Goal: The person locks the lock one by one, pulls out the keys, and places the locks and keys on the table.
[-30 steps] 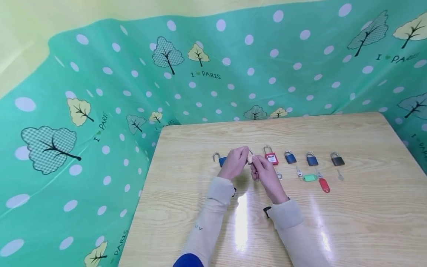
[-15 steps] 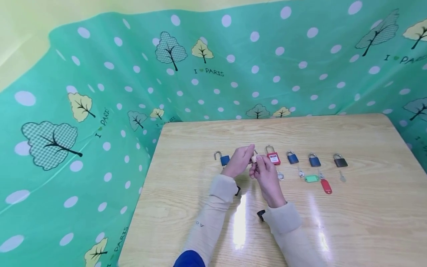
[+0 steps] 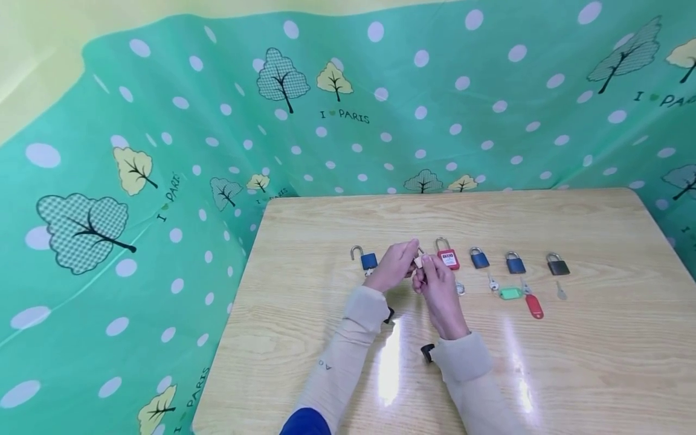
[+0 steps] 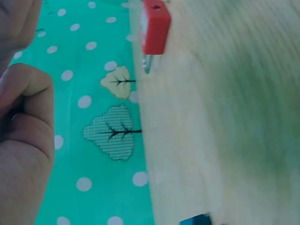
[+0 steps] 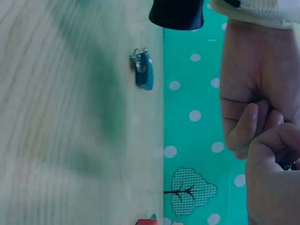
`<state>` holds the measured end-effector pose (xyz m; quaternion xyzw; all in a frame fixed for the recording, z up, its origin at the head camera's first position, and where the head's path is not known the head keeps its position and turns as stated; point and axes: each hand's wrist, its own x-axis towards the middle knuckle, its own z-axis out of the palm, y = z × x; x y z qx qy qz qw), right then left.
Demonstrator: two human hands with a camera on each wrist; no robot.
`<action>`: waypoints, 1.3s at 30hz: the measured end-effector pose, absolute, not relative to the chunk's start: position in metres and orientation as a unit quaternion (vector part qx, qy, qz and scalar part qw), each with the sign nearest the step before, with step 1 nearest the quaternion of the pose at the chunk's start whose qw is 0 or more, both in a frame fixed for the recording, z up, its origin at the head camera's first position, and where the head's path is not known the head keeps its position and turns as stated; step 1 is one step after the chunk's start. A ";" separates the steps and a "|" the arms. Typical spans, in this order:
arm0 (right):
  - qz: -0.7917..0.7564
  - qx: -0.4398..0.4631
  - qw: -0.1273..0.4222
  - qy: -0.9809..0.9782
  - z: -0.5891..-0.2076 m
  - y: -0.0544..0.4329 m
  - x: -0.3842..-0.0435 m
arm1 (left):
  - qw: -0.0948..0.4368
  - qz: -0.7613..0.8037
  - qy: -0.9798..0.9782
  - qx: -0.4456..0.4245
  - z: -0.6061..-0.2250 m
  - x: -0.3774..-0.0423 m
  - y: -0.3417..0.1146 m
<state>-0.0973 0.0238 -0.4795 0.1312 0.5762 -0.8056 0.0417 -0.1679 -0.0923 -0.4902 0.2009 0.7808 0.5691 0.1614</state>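
In the head view both hands meet above the table around a small padlock with a pale body (image 3: 418, 261); a bit of its thin metal shackle shows above. My left hand (image 3: 394, 266) grips it from the left, its fingers curled. From the right, my right hand (image 3: 439, 290) brings curled fingertips right up to the lock's body. In the right wrist view a shiny metal piece (image 5: 288, 166) glints within the right hand's curled fingers; I cannot tell what it is. A blue padlock (image 3: 369, 261) with its shackle open lies just left of the hands.
Right of the hands lie a red padlock (image 3: 448, 258), two blue padlocks (image 3: 480, 258) and a black padlock (image 3: 558, 266). Keys lie below them, with a green tag (image 3: 510, 293) and a red tag (image 3: 534, 306). A patterned green cloth (image 3: 353, 151) stands behind the wooden table (image 3: 283, 314).
The hands have stayed together at the pale padlock, which has turned slightly between them. The whole head view has shifted a little, and more of the open blue padlock shows now.
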 end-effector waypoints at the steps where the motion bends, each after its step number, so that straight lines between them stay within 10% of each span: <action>1: -0.801 0.125 0.037 0.585 -0.479 0.024 -0.097 | 0.164 0.577 0.775 0.198 -0.489 -0.168 -0.092; 19: -0.787 0.077 0.026 0.611 -0.472 0.032 -0.096 | 0.024 0.584 0.780 0.224 -0.486 -0.159 -0.086; 39: -0.780 0.052 0.081 0.618 -0.473 0.050 -0.093 | 0.162 0.483 0.823 0.250 -0.463 -0.154 -0.097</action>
